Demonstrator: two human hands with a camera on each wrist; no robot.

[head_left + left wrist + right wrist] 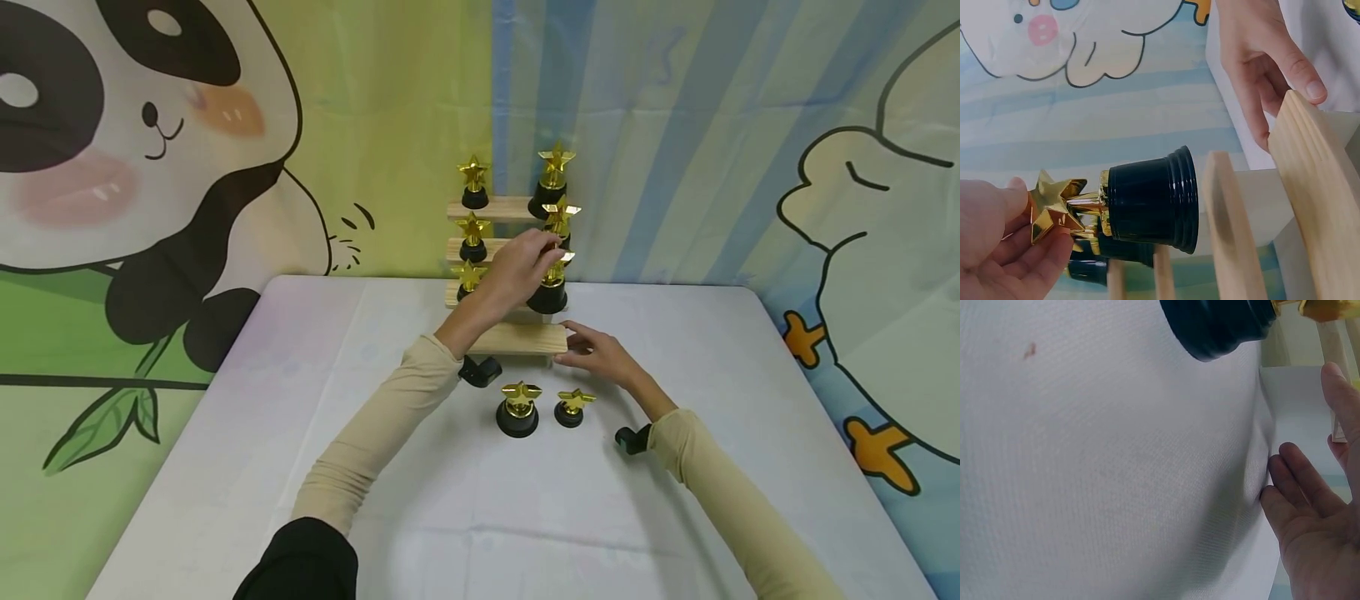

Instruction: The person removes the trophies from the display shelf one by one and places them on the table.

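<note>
My left hand pinches the gold star of a trophy between thumb and fingers. The trophy's black base is close over the right end of the second step from the front of a wooden stepped stand. At the front step's right end, my right hand grips the plank, thumb at the front edge and index finger at the back. Its other fingers are spread loosely. Before the stand are a larger trophy and a smaller trophy, both upright on the table.
Smaller star trophies stand on the left of the upper steps, one of them a small trophy on top. Larger ones line the right, including a tall trophy. White cloth covers the table; a printed backdrop hangs behind.
</note>
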